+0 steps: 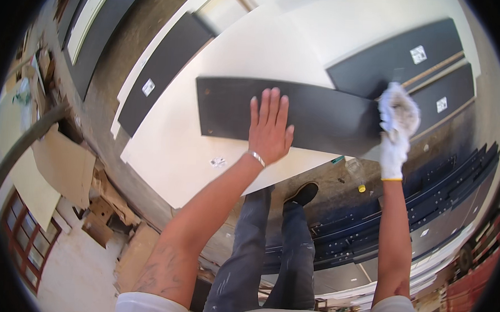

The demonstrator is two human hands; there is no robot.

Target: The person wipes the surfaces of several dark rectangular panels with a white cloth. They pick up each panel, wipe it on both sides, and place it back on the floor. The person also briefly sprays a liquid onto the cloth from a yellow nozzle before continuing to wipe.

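A long dark grey panel (330,112) lies across a white board, with two small brownish spots near its left end. Bare and flat on it, my left hand (271,123) rests with fingers stretched out and holds nothing. At the panel's right end is my right hand (393,148) in a white knitted glove with a yellow cuff edge. Its fingers are closed round a bunched, whitish cloth (401,109), smeared by motion. Beyond that hand, two more dark panels with white labels, an upper one (397,53) and a lower one (442,100), lie on the white board.
The large white board (166,152) reaches under the panels; another labelled dark panel (164,68) lies to its left. Several dark strips with holes (369,233) are stacked at lower right. A clear bottle with a yellow cap (362,188) lies on the floor. Cardboard (65,164) stands at left.
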